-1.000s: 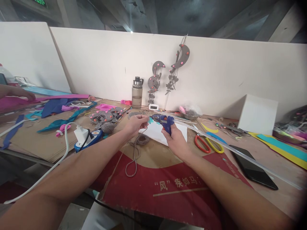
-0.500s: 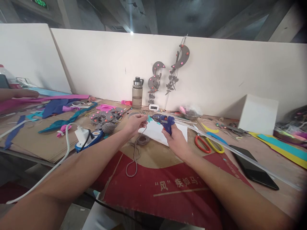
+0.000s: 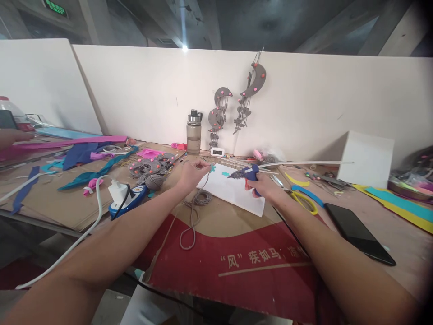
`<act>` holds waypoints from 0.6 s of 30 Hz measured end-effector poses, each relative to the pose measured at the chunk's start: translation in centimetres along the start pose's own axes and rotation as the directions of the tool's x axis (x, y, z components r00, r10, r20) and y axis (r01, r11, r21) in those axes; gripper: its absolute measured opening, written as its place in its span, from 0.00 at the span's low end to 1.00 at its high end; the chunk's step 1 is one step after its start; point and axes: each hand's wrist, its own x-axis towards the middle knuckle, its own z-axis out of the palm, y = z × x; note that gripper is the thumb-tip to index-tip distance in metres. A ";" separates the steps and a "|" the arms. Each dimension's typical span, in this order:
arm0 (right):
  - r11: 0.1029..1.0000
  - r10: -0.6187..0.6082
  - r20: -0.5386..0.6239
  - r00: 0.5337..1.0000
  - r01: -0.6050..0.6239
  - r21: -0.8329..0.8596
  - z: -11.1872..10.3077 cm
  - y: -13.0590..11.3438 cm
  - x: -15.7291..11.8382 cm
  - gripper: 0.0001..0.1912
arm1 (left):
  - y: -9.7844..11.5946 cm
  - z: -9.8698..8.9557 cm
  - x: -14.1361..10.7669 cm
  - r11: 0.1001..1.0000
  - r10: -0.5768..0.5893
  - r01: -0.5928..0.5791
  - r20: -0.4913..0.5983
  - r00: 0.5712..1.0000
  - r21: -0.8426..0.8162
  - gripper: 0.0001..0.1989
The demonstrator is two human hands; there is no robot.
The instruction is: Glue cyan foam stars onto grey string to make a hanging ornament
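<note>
My left hand (image 3: 195, 173) pinches the grey cord (image 3: 193, 212) near the left end of the white paper (image 3: 237, 192). A small teal piece (image 3: 213, 168) is right at its fingertips. The cord hangs down to a loose coil (image 3: 202, 197) on the cardboard. My right hand (image 3: 262, 186) is wrapped round a blue glue gun (image 3: 248, 173), whose nozzle points left above the paper. Between the nozzle and my left hand, a teal flower shape (image 3: 225, 174) lies on the paper.
Scissors (image 3: 304, 201) and a black phone (image 3: 358, 232) lie at the right. A bottle (image 3: 194, 133) stands at the back. At the left are a power strip (image 3: 135, 198), felt strips (image 3: 81, 155) and another person's hand (image 3: 13, 136).
My right hand has drawn the glue gun to the right, away from my left hand, uncovering the teal flower. The other person's hand has moved left.
</note>
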 end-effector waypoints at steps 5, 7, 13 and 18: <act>0.963 0.030 -0.088 0.996 -0.052 -0.266 -1.2 0.5 -0.3 0.10 | 0.7 0.1 -0.3 0.878 0.393 -0.363 -0.037 0.919 0.312 0.04; 0.916 -0.115 -0.254 0.960 0.004 -0.402 -1.1 -0.2 -1.2 0.09 | 0.8 0.2 -0.5 0.831 0.469 -0.435 -0.019 0.883 0.346 0.04; 0.905 -0.391 -0.227 0.892 0.417 0.082 2.6 -3.3 -4.2 0.10 | 1.6 0.9 -1.7 0.774 0.582 -0.576 0.063 0.811 0.264 0.04; 0.632 -0.267 -0.021 0.964 0.191 0.751 5.8 -4.3 -5.8 0.20 | 2.4 1.5 -2.6 0.800 0.549 -0.564 0.131 0.826 0.203 0.04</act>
